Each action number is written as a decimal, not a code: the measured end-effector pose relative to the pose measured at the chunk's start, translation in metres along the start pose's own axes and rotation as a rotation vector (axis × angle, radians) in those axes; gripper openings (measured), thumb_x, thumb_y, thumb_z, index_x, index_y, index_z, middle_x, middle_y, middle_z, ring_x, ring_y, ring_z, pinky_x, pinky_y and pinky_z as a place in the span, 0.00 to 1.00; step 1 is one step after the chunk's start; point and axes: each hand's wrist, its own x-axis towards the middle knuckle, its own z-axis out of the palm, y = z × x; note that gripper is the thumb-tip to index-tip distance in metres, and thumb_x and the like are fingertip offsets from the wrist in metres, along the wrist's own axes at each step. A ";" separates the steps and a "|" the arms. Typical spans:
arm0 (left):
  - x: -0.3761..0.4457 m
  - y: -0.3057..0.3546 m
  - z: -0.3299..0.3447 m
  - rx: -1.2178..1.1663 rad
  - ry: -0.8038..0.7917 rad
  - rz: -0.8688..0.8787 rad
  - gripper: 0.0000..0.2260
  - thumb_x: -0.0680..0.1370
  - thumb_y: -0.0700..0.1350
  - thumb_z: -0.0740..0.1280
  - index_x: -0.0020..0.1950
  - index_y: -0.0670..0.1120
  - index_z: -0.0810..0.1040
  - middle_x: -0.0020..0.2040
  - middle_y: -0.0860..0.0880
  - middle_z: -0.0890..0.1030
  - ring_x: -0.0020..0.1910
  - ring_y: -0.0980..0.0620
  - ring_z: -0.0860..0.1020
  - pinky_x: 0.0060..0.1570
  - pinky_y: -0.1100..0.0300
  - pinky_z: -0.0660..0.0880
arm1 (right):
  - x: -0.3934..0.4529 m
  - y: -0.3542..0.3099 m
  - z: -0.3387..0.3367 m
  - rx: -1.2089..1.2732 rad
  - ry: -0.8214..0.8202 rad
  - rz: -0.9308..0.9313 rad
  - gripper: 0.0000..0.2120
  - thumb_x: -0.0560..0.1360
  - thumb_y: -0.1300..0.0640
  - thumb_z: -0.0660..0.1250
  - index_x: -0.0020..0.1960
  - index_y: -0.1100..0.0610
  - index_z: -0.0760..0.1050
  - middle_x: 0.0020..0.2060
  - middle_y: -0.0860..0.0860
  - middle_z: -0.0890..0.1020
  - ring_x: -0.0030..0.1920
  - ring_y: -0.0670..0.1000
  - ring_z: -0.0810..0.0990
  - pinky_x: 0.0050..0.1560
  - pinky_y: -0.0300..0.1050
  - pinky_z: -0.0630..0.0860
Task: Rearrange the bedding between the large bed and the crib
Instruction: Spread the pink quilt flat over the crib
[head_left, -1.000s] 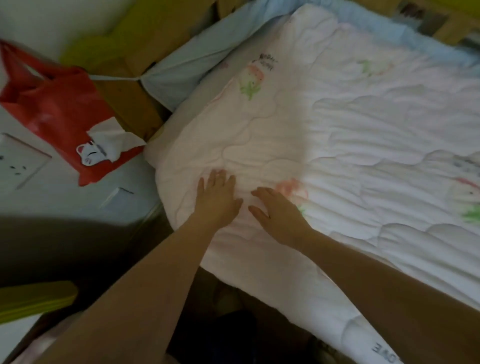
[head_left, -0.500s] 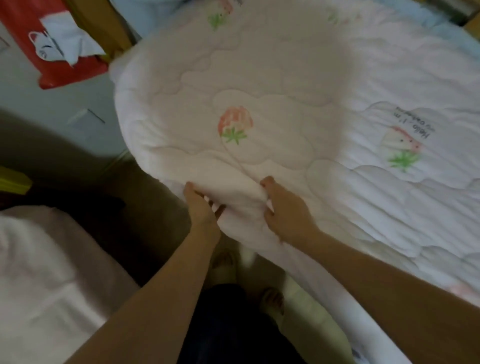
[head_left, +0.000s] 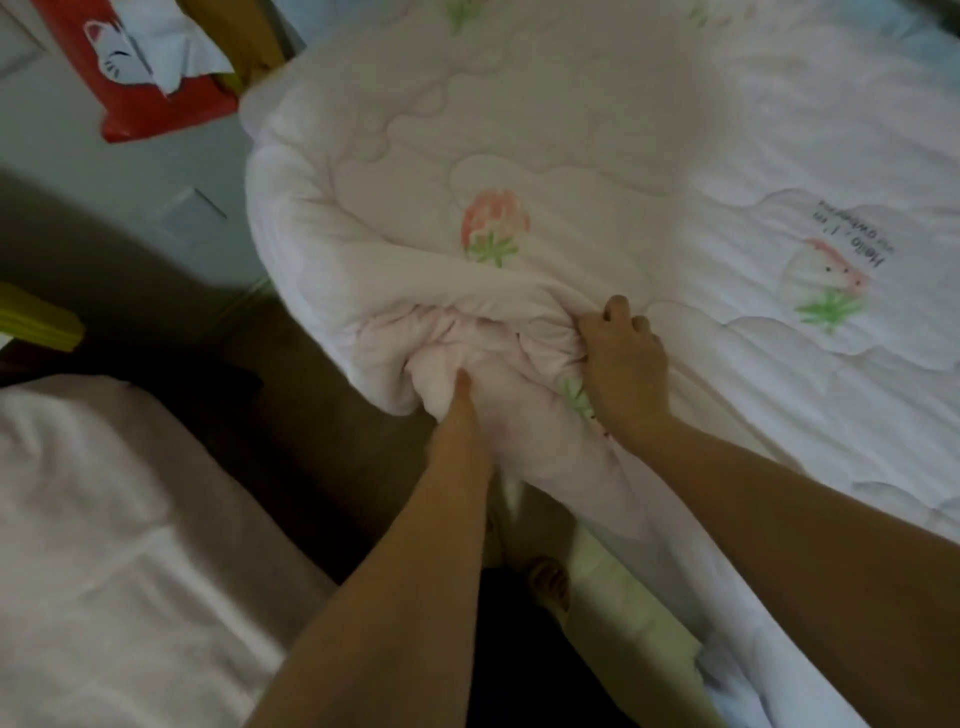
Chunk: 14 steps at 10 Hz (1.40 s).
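Both my left hand (head_left: 460, 387) and right hand (head_left: 621, 358) are bunching the quilt (head_left: 545, 171) edge at frame centre, soft, puffy, light, best gathered here.

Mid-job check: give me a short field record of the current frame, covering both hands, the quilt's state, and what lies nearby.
left hand: buried in the bunched near edge of the quilt, fingers hidden
right hand: grips a gathered fold of the quilt
white quilted strawberry-print quilt: spread out, near edge crumpled into a bundle
red tissue pack with cat face: upper left, beyond the quilt's corner
pale pink bedding: lower left, apart from the quilt
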 end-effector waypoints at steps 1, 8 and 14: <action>-0.006 -0.017 0.008 0.084 0.153 0.279 0.20 0.79 0.63 0.57 0.35 0.57 0.81 0.38 0.57 0.78 0.37 0.61 0.74 0.48 0.73 0.73 | -0.012 -0.001 0.001 0.037 -0.058 0.005 0.18 0.79 0.51 0.55 0.62 0.62 0.71 0.64 0.61 0.70 0.56 0.63 0.75 0.54 0.54 0.71; -0.003 0.021 -0.138 1.153 -0.072 0.209 0.24 0.78 0.39 0.62 0.73 0.42 0.61 0.69 0.39 0.69 0.68 0.41 0.69 0.63 0.53 0.68 | -0.054 -0.051 0.010 0.178 -0.309 -0.334 0.34 0.79 0.46 0.59 0.78 0.56 0.47 0.77 0.57 0.47 0.77 0.57 0.48 0.75 0.53 0.53; 0.099 0.088 -0.113 0.656 0.030 0.109 0.32 0.80 0.56 0.60 0.77 0.43 0.52 0.74 0.39 0.57 0.70 0.38 0.64 0.66 0.45 0.67 | 0.037 -0.114 0.006 0.298 -0.122 -0.450 0.26 0.80 0.54 0.59 0.75 0.58 0.58 0.75 0.57 0.58 0.75 0.55 0.57 0.73 0.49 0.56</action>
